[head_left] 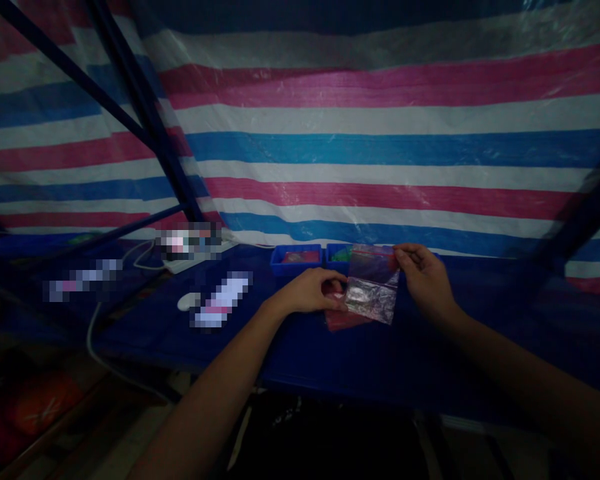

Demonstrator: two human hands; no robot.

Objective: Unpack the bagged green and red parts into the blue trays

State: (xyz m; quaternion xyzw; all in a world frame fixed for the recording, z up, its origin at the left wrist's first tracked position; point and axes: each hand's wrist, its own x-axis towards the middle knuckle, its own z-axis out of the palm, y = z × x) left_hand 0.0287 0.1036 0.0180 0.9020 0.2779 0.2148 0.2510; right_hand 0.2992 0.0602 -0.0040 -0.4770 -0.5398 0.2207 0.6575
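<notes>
A clear zip bag (371, 293) with a red line along its top hangs upright between my two hands, above a blue table (300, 360). My right hand (425, 277) pinches its upper right corner between thumb and fingers. At the bag's left edge is my left hand (316, 290), fingers curled and thumb against the plastic; its exact grip is partly hidden. Behind and below the bag lies a flat red packet or sheet (345, 321) on the table, partly covered by the bag and my left hand.
Two blue trays stand at the back: one tray (297, 269) holds reddish pieces, the other tray (333, 266) green ones. Left are a blurred-out phone-like object (224, 299), a white round object (189, 302) and a white power strip (200, 259) with cables. Striped sheeting (380, 147) hangs behind.
</notes>
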